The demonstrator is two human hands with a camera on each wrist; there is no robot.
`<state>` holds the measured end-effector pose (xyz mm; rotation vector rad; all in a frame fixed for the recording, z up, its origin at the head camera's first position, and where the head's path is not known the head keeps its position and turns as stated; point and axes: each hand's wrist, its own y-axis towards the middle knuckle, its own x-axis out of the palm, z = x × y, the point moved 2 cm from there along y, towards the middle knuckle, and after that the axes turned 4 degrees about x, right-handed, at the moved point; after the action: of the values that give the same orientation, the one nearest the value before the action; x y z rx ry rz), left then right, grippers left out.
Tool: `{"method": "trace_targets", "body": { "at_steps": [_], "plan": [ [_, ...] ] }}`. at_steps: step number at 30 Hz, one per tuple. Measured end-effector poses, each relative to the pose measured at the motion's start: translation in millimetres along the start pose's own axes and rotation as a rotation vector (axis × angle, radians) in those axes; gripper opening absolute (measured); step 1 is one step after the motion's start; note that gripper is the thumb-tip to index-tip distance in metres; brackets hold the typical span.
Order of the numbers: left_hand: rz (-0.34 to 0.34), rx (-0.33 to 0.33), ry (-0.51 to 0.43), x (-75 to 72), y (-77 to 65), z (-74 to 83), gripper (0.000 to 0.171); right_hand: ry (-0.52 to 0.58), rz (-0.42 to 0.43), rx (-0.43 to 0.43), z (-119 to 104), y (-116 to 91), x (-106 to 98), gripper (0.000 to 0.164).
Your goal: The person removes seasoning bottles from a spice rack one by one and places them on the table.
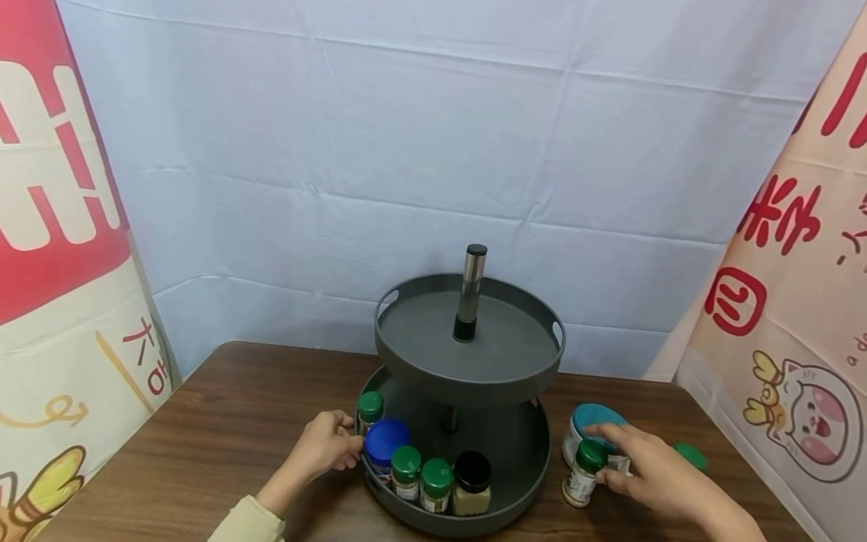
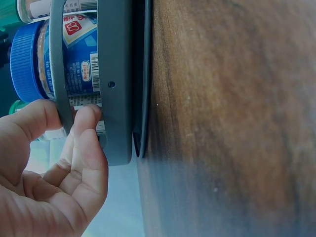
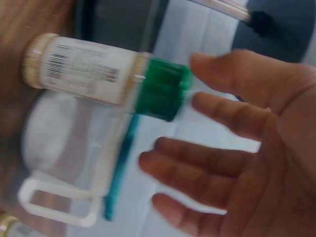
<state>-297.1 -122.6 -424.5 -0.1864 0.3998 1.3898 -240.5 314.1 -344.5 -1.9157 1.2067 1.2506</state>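
My left hand [image 1: 325, 449] pinches the handle rim of the lower tray [image 2: 116, 59] of a dark grey two-tier stand, thumb outside the cut-out in the left wrist view. Just inside that rim stands a blue-lidded jar [image 1: 387, 440], beside green-capped spice jars [image 1: 406, 474] and a black-capped jar [image 1: 472, 485]. Over to the right, my right hand [image 1: 650, 474] is spread beside a green-capped spice jar [image 1: 580, 482] standing on the table. Thumb and index fingertips are right at its green cap [image 3: 163, 89], the other fingers loosely extended.
Behind that jar is a clear container with a teal lid [image 1: 599, 415] and a white handle [image 3: 59, 202]. Another green cap [image 1: 691, 455] shows past the right hand. The upper tray [image 1: 420, 331] and its metal post [image 1: 472, 286] rise over the lower tray.
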Motion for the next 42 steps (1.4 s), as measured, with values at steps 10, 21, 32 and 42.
{"method": "trace_targets", "body": {
  "at_steps": [10, 21, 32, 42],
  "plan": [
    [0.007, 0.001, 0.003, 0.2, -0.5, -0.8, 0.036, 0.012, -0.087, 0.114, -3, -3, -9, 0.052],
    [0.002, -0.004, -0.007, 0.6, 0.1, -1.5, 0.036, 0.014, -0.112, 0.129, -11, 0, -7, 0.054],
    [0.014, 0.001, 0.006, -0.4, 0.2, 0.1, 0.036, -0.018, -0.075, 0.040, -35, 12, 2, 0.055],
    [0.011, 0.001, 0.000, 0.2, -1.1, -0.2, 0.037, -0.007, -0.126, -0.037, -56, 26, 14, 0.056]
  ]
}}
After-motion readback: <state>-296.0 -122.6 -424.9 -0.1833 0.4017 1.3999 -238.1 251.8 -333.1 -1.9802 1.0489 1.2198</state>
